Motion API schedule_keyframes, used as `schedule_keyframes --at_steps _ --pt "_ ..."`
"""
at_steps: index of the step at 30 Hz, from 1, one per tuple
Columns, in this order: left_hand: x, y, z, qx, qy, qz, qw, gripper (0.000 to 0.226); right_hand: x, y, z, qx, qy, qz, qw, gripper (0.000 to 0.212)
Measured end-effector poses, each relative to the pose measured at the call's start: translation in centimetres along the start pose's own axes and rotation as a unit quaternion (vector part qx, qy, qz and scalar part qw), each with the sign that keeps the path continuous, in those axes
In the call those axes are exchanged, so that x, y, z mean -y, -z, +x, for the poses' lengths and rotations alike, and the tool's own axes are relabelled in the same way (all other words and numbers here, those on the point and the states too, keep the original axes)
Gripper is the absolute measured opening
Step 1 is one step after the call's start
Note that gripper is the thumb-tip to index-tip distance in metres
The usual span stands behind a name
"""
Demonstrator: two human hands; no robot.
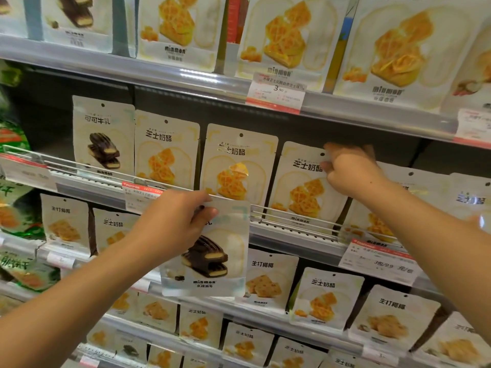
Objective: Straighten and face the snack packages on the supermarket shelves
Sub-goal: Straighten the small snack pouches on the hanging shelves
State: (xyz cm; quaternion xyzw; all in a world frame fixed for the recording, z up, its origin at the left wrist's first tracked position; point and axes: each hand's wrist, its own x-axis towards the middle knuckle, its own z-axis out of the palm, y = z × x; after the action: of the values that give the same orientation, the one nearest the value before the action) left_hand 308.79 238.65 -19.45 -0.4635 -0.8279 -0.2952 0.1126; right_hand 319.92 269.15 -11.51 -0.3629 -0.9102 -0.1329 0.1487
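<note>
Both hands at work on the middle shelf rail (279,224) of a snack display.

The left hand (172,221) pinches the top of a chocolate packet (210,251), held off the shelf, hanging in front of and below the rail. The right hand (348,171), fingers curled, grips the top corner of a cheese packet (300,184) standing upright behind the rail, beside other cheese packets.

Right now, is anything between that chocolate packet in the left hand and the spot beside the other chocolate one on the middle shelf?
The wire rail along the shelf front crosses the way, so the held chocolate packet in the left hand must go over it. The matching chocolate packet stands behind the rail, cheese packets beside it.
</note>
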Motion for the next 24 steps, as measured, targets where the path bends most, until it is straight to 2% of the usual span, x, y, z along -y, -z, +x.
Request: schedule_keyframes --at_steps 2,4,6,7,9,11,15,17,20,22,24 --pt "-0.2 -0.2 0.0 0.009 0.006 -0.003 1.0 0.025 -0.5 -0.1 -0.7 -0.044 0.033 0.023 0.998 0.047" --pt "-0.4 -0.5 0.0 0.016 0.016 -0.007 1.0 0.025 -0.6 -0.1 -2.1 -0.122 0.087 0.067 0.986 0.054" --pt "-0.5 -0.6 -0.1 0.015 0.022 -0.006 1.0 0.025 0.5 -0.1 -4.1 -0.179 0.166 0.124 0.962 0.049" --pt "-0.5 -0.6 -0.1 0.012 0.025 -0.011 1.0 0.025 1.6 -0.3 -5.3 -0.18 0.211 0.162 0.947 0.045" --pt "-0.5 -0.5 -0.5 0.001 0.045 -0.034 0.998 0.022 4.4 -1.1 -8.0 -0.113 0.285 0.275 0.911 0.043" --pt "-0.3 -0.1 -1.5 -0.008 0.075 -0.059 0.995 0.018 7.4 -2.2 -10.5 0.006 0.313 0.394 0.864 0.05" --pt "1.5 1.8 -4.4 -0.055 0.105 -0.092 0.989 0.013 13.0 -4.9 -13.4 0.195 0.278 0.563 0.753 0.053" --pt "3.2 3.2 -5.6 -0.077 0.115 -0.105 0.985 0.013 16.2 -6.2 -14.4 0.231 0.26 0.599 0.722 0.044" --pt "6.7 5.2 -6.8 -0.063 0.143 -0.119 0.98 0.014 21.3 -7.5 -15.4 0.25 0.227 0.652 0.679 0.026" --pt "9.4 5.9 -7.6 -0.067 0.153 -0.13 0.977 0.01 24.5 -7.9 -15.8 0.257 0.21 0.661 0.673 0.018" --pt "12.7 6.6 -8.8 -0.112 0.153 -0.129 0.974 0.01 27.8 -8.2 -15.9 0.263 0.199 0.66 0.675 0.015"
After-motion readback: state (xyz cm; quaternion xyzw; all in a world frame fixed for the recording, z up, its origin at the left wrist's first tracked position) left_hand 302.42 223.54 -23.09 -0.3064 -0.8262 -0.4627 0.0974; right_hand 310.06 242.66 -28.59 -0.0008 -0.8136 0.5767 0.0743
